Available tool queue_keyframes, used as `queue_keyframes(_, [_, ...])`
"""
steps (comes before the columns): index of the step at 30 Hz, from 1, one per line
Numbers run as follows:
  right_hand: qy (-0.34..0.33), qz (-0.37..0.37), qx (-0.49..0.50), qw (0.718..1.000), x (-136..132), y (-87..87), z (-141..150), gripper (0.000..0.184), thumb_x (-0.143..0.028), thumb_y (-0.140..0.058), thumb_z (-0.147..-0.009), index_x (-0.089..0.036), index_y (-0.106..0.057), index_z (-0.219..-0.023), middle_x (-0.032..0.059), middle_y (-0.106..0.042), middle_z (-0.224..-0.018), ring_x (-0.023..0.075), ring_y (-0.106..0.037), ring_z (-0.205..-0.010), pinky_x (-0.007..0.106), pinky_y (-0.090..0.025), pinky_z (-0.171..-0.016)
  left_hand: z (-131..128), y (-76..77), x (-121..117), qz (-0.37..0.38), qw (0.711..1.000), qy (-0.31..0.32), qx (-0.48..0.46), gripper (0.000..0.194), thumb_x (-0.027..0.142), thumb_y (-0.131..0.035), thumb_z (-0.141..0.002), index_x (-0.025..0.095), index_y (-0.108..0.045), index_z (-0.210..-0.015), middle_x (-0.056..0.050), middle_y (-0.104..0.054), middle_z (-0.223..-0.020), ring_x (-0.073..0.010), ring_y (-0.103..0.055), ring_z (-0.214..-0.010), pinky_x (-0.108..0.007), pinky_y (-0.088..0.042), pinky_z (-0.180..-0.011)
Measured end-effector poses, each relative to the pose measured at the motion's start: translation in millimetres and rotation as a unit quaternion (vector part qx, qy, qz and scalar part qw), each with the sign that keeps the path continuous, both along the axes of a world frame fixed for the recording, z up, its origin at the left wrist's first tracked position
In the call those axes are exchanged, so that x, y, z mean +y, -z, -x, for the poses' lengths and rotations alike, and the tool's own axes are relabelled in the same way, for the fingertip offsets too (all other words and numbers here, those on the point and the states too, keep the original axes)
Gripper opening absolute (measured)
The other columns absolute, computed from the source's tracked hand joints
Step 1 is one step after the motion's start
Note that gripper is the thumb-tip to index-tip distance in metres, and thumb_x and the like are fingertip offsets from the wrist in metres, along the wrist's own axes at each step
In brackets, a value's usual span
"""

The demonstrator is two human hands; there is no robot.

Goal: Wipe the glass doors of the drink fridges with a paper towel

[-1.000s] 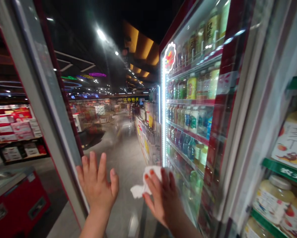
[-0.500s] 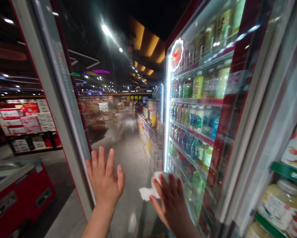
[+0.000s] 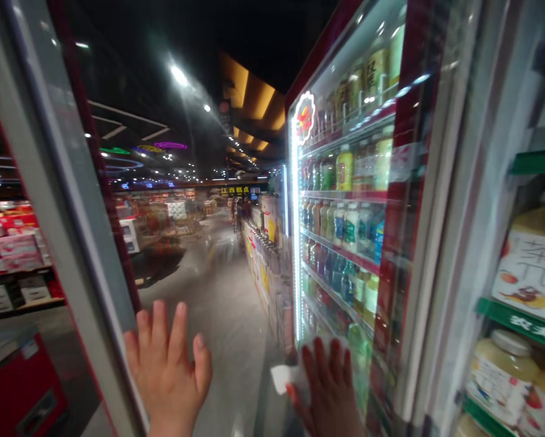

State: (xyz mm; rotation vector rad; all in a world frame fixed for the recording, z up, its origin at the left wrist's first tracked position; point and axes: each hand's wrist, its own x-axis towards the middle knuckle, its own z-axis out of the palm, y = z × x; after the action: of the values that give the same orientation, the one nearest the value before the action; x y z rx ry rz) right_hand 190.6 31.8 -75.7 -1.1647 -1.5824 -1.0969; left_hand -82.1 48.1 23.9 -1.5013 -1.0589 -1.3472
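White tissue (image 3: 281, 378) up at the glass door (image 3: 60, 243)
Left hand (image 3: 169, 358) spread wide, nothing visible in it; right hand (image 3: 328, 383) flat over the tissue, fingers slightly apart.

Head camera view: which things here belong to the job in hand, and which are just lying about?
Job in hand: white wipe, under the right hand; glass door, by the left hand.
Just about: drink bottles, jars, stacked boxes.
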Motion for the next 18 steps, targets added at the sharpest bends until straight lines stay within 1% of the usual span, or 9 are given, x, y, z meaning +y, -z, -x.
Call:
queue_keyframes(2, [0.04,0.01,0.105,0.994,-1,-14.2,-28,0.096,-0.044,-0.054,-0.099,-0.02,-0.007,-0.179,0.0129,-0.007,-0.185,0.041,-0.002,-0.172,0.084,-0.034,-0.127,0,-0.8,0,-0.005,1.0,0.004,0.002,0.083,0.02,-0.061,-0.1,0.026,-0.027,-0.175,-0.004,-0.02,-0.186,-0.0254,-0.014,-0.174,-0.051,-0.01,-0.144])
queue_keyframes(4, [0.062,0.02,0.189,0.98,0,-48.7,-38,0.093,-0.04,-0.049,-0.105,-0.013,0.004,-0.177,0.0203,0.003,-0.184,0.0458,0.005,-0.171,0.091,-0.027,-0.123,1,0.2,0,-0.003,1.0,0.006,0.0,0.083,0.02,-0.061,-0.1,0.026,-0.027,-0.176,-0.004,-0.019,-0.186,-0.026,-0.014,-0.174,-0.052,-0.01,-0.144])
queue_keyframes(6, [0.049,0.015,0.177,0.983,2,-72.8,-24,0.095,-0.044,-0.052,-0.104,-0.015,0.0,-0.178,0.0193,-0.003,-0.185,0.0476,0.004,-0.171,0.091,-0.03,-0.123,3,3.0,-1,0.009,1.0,0.003,-0.006,0.084,0.021,-0.062,-0.1,0.029,-0.026,-0.176,-0.004,-0.019,-0.186,-0.0288,-0.015,-0.174,-0.058,-0.011,-0.144])
queue_keyframes(8, [0.014,0.012,0.092,0.996,3,-65.2,-2,0.092,-0.051,-0.057,-0.099,-0.025,-0.018,-0.179,0.0088,-0.022,-0.184,0.044,-0.004,-0.172,0.083,-0.043,-0.123,5,6.1,-2,0.028,1.0,-0.002,-0.014,0.087,0.022,-0.064,-0.099,0.032,-0.025,-0.176,-0.004,-0.019,-0.186,-0.0326,-0.017,-0.173,-0.064,-0.014,-0.143])
queue_keyframes(10, [0.0,0.009,0.017,1.0,2,-31.2,6,0.087,-0.057,-0.059,-0.096,-0.035,-0.031,-0.175,-0.0021,-0.032,-0.181,0.0388,-0.011,-0.173,0.076,-0.054,-0.118,6,8.0,-2,0.044,0.999,0.001,-0.029,0.088,0.025,-0.065,-0.098,0.037,-0.025,-0.176,0.0,-0.019,-0.186,-0.0362,-0.019,-0.173,-0.068,-0.015,-0.142])
queue_keyframes(11, [0.01,0.01,0.008,1.0,1,-12.1,1,0.086,-0.056,-0.058,-0.097,-0.035,-0.031,-0.175,-0.003,-0.029,-0.182,0.0374,-0.011,-0.173,0.074,-0.055,-0.118,6,8.3,-1,0.049,0.998,0.008,-0.04,0.087,0.028,-0.064,-0.099,0.04,-0.025,-0.175,0.003,-0.019,-0.186,-0.0377,-0.019,-0.172,-0.07,-0.015,-0.141])
queue_keyframes(13, [0.048,0.018,0.058,0.997,0,11.6,-20,0.088,-0.05,-0.053,-0.102,-0.025,-0.017,-0.178,0.0055,-0.013,-0.186,0.0382,-0.004,-0.174,0.076,-0.046,-0.124,6,7.6,1,0.047,0.997,0.031,-0.058,0.083,0.035,-0.06,-0.1,0.047,-0.025,-0.174,0.01,-0.019,-0.185,-0.0406,-0.019,-0.172,-0.074,-0.013,-0.14])
queue_keyframes(15, [0.074,0.025,0.168,0.983,0,4.3,-40,0.089,-0.042,-0.046,-0.107,-0.013,0.0,-0.178,0.0171,0.003,-0.186,0.0414,0.006,-0.173,0.085,-0.033,-0.126,7,6.4,3,0.037,0.996,0.044,-0.064,0.082,0.039,-0.059,-0.099,0.049,-0.026,-0.173,0.011,-0.02,-0.185,-0.0432,-0.02,-0.171,-0.078,-0.011,-0.137])
queue_keyframes(18, [0.053,0.042,0.242,0.968,2,-38.8,-30,0.091,-0.042,-0.048,-0.108,-0.013,0.004,-0.177,0.0218,0.005,-0.185,0.0466,0.009,-0.172,0.091,-0.023,-0.125,9,7.7,6,0.027,0.997,0.049,-0.052,0.084,0.041,-0.063,-0.095,0.043,-0.03,-0.173,0.006,-0.024,-0.185,-0.0427,-0.022,-0.171,-0.078,-0.014,-0.136])
